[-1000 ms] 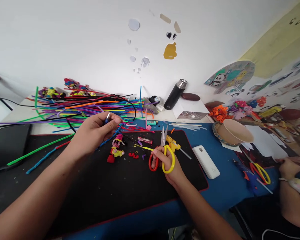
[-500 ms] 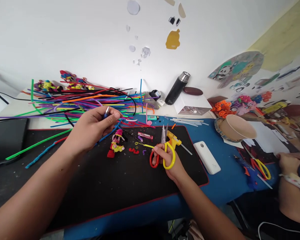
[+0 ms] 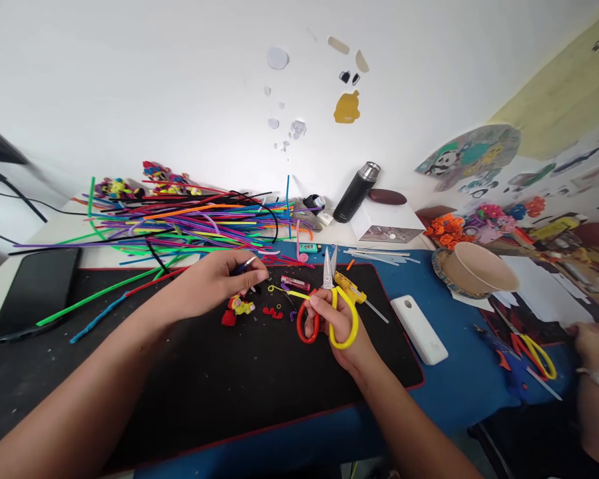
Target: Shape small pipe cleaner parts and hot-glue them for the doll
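My left hand [image 3: 214, 283] is closed around a dark blue pen [image 3: 239, 268], its metal tip pointing up and right. In my right hand [image 3: 349, 342] are scissors [image 3: 328, 274] with one red and one yellow handle, blades up and slightly apart. The same fingers pinch a yellow pipe cleaner [image 3: 294, 293] whose far end curls into a small loop. Below my left hand lies a small red and yellow pipe-cleaner figure [image 3: 240, 306], its upper part hidden. Between the hands are a curled red piece [image 3: 273, 313] and a red lighter [image 3: 295, 283] on the black mat [image 3: 219, 392].
Many coloured pipe cleaners [image 3: 199, 223] are heaped at the back. A yellow glue gun [image 3: 350, 287] and white power bank [image 3: 419, 330] lie right of the scissors. Beyond stand a black flask [image 3: 357, 193] and a paper bowl [image 3: 484, 269]. Another person's arm [image 3: 596, 372] rests far right.
My left hand with the pen has moved right and down, now covering the figure's upper part. My right hand keeps the scissors and yellow pipe cleaner. The view has tilted up slightly.
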A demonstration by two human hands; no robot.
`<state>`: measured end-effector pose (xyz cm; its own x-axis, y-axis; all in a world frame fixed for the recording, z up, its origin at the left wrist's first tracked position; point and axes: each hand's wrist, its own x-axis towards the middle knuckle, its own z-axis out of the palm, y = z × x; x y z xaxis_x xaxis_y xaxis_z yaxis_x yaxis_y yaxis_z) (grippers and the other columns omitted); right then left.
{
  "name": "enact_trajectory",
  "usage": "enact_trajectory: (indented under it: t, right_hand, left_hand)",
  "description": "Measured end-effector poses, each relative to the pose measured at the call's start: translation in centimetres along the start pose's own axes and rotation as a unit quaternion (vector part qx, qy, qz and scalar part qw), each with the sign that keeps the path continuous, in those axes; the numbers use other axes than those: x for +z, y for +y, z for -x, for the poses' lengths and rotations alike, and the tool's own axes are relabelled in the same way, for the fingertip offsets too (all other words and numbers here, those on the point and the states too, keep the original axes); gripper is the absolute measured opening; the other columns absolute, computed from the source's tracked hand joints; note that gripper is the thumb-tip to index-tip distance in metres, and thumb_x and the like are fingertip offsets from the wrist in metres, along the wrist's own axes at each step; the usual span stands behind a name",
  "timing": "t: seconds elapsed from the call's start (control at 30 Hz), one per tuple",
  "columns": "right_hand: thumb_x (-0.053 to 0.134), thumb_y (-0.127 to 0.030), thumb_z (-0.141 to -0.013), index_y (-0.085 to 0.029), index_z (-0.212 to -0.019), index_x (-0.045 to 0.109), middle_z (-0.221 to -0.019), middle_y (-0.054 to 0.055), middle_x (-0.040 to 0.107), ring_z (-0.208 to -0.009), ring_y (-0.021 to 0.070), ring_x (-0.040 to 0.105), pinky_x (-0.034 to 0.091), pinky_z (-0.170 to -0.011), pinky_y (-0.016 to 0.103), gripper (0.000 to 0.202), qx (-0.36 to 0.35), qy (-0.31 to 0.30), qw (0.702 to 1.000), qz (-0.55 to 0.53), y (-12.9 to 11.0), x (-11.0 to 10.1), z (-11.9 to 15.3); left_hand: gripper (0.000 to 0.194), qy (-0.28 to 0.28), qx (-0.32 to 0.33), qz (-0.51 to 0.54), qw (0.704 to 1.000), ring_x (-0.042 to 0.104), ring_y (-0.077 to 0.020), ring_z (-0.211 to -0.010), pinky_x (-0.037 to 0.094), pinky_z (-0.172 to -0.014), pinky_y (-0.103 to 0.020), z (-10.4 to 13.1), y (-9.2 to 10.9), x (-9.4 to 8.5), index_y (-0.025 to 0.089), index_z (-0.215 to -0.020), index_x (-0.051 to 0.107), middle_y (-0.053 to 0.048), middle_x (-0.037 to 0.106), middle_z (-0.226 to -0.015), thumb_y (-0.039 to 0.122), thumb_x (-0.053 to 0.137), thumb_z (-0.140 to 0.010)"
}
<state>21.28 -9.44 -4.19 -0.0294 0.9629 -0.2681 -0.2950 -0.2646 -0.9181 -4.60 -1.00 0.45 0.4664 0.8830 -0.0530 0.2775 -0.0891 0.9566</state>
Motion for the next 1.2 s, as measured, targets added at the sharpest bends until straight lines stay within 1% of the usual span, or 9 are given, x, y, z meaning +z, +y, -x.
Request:
enact_trajectory:
  t: [0.3, 0.47, 0.8, 0.9, 0.97, 1.03, 1.1, 1.17, 1.2]
  right_hand:
    - [0.092, -0.053, -0.081, -0.017, -0.083, 0.072, -0.060, -0.002, 0.066, -0.047, 0.0132, 0.063, 0.050, -0.051, 0.024, 0.042, -0.007, -0.010, 1.000, 0.008, -0.1, 0.7, -0.6]
    - [0.095, -0.054, -0.076, -0.017, -0.081, 0.070, -0.064, -0.003, 0.065, -0.047, 0.0126, 0.065, 0.046, -0.048, 0.023, 0.045, -0.009, 0.004, 1.000, 0.001, -0.2, 1.0, -0.7]
    - [0.090, -0.054, -0.083, -0.017, -0.080, 0.070, -0.067, -0.002, 0.066, -0.048, 0.0127, 0.065, 0.050, -0.051, 0.025, 0.043, -0.010, -0.025, 0.999, 0.021, 0.2, 0.8, -0.5]
    - [0.088, -0.055, -0.087, -0.016, -0.086, 0.073, -0.072, -0.001, 0.068, -0.050, 0.0134, 0.068, 0.053, -0.054, 0.026, 0.041, -0.006, -0.044, 0.998, 0.041, 0.3, 0.7, -0.3]
    - [0.087, -0.056, -0.088, -0.016, -0.090, 0.075, -0.076, -0.001, 0.069, -0.053, 0.0144, 0.070, 0.054, -0.055, 0.027, 0.041, 0.000, -0.055, 0.997, 0.056, 0.4, 0.6, -0.2]
    - [0.086, -0.059, -0.087, -0.016, -0.090, 0.075, -0.077, 0.000, 0.069, -0.052, 0.0149, 0.070, 0.054, -0.054, 0.027, 0.045, 0.008, -0.068, 0.996, 0.062, 0.7, 0.6, -0.1]
    - [0.086, -0.063, -0.086, -0.016, -0.087, 0.074, -0.077, 0.000, 0.070, -0.050, 0.0148, 0.070, 0.053, -0.052, 0.027, 0.049, 0.014, -0.091, 0.994, 0.063, 1.0, 0.7, 0.1]
    - [0.086, -0.064, -0.087, -0.016, -0.083, 0.072, -0.075, 0.001, 0.070, -0.050, 0.0144, 0.069, 0.051, -0.053, 0.026, 0.050, 0.018, -0.129, 0.989, 0.073, 1.2, 1.0, 0.3]
    - [0.085, -0.064, -0.087, -0.015, -0.082, 0.071, -0.072, 0.001, 0.070, -0.050, 0.0142, 0.069, 0.050, -0.053, 0.025, 0.051, 0.018, -0.152, 0.985, 0.081, 1.3, 1.2, 0.4]
  left_hand:
    - [0.041, -0.069, -0.016, -0.086, 0.994, 0.063, -0.0184, -0.072, 0.049, -0.069, -0.028, 0.5, 0.9, -0.9, 0.020, -0.093, 0.075, -0.002, 0.071, -0.082, 0.060, 0.069, -0.094]
    - [0.042, -0.081, -0.012, -0.082, 0.993, 0.063, -0.0192, -0.077, 0.049, -0.072, -0.029, 0.6, 0.8, -1.2, 0.020, -0.095, 0.075, -0.003, 0.072, -0.084, 0.061, 0.067, -0.095]
    - [0.035, -0.067, -0.013, -0.110, 0.992, 0.058, -0.0180, -0.073, 0.044, -0.067, -0.028, 0.6, 0.8, -0.9, 0.021, -0.090, 0.071, -0.001, 0.069, -0.080, 0.055, 0.067, -0.093]
    - [0.036, -0.045, -0.012, -0.107, 0.993, 0.057, -0.0176, -0.072, 0.043, -0.066, -0.027, 0.6, 0.8, -1.3, 0.021, -0.087, 0.070, 0.000, 0.067, -0.078, 0.056, 0.069, -0.091]
    - [0.038, -0.005, -0.006, -0.087, 0.996, 0.054, -0.0165, -0.070, 0.042, -0.065, -0.026, 0.5, 0.7, -1.7, 0.020, -0.084, 0.070, 0.000, 0.064, -0.076, 0.058, 0.073, -0.088]
    - [0.040, 0.051, -0.015, -0.034, 0.998, 0.049, -0.0138, -0.064, 0.038, -0.059, -0.024, 0.3, 0.3, -2.0, 0.020, -0.084, 0.068, 0.002, 0.059, -0.071, 0.059, 0.076, -0.087]
    - [0.040, 0.100, -0.040, 0.049, 0.993, 0.039, -0.0107, -0.055, 0.030, -0.051, -0.023, 0.1, 0.0, -1.9, 0.020, -0.085, 0.066, 0.005, 0.053, -0.065, 0.059, 0.078, -0.086]
    - [0.041, 0.116, -0.058, 0.123, 0.984, 0.030, -0.0086, -0.048, 0.020, -0.046, -0.023, -0.2, -0.3, -1.5, 0.020, -0.085, 0.065, 0.006, 0.048, -0.059, 0.059, 0.080, -0.084]
    - [0.041, 0.106, -0.062, 0.140, 0.982, 0.028, -0.0082, -0.046, 0.018, -0.045, -0.023, -0.3, -0.4, -1.2, 0.020, -0.085, 0.066, 0.007, 0.046, -0.056, 0.058, 0.081, -0.084]
